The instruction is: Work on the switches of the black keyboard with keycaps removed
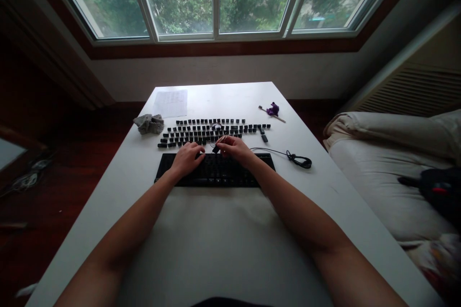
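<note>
A: While I watch the head view, where's the flat black keyboard [216, 171]?

B: Table [223, 240] centre. My left hand [187, 159] rests on it, loosely curled; my right hand [236, 148] pinches a small square keycap [215, 149]. Loose keycaps [212, 130] lie in rows at twelve o'clock.

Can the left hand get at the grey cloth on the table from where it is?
Probably yes: the left hand rests on the keyboard, and the table between it and the cloth looks bare.
</note>
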